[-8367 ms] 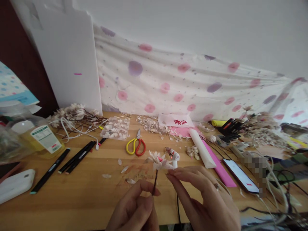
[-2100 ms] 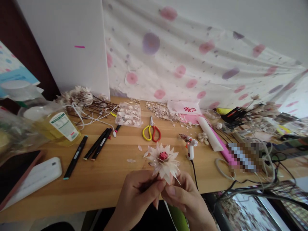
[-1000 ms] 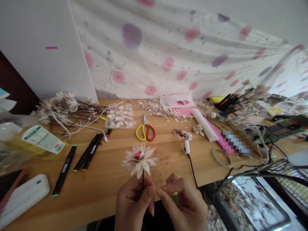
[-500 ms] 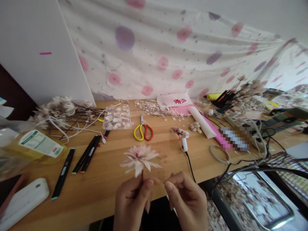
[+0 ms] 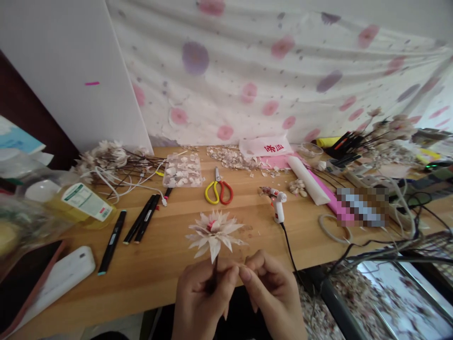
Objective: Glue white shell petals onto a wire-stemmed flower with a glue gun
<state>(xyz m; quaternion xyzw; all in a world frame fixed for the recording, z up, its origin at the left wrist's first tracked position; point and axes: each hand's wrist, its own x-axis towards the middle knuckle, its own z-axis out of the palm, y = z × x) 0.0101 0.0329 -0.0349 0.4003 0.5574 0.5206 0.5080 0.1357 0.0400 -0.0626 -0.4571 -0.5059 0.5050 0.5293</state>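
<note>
An artificial flower [image 5: 216, 236] with pale pointed petals and a reddish centre stands upright on a thin dark stem. My left hand [image 5: 203, 295] is closed around that stem, below the bloom. Close beside it, my right hand [image 5: 274, 293] is pinched shut, its thumb and fingertip touching the left thumb and forefinger. Whatever lies between the right fingertips is too small to make out. Beyond the hands, a white glue gun [image 5: 279, 208] rests on the wooden table [image 5: 159, 269], and scissors [image 5: 219, 190] with yellow and red handles lie behind the flower.
A clear compartment box [image 5: 200, 175] holds pale petals. Loose petals [image 5: 230, 158] are heaped behind it. Several markers [image 5: 112, 243], a phone [image 5: 30, 278] and a bottle of yellow liquid [image 5: 85, 203] are on the left. Cables [image 5: 371, 255] hang off the right edge.
My right fingertips have come together with the left ones, closing the small gap between them. The flower stays in my left hand. The view has turned slightly left.
</note>
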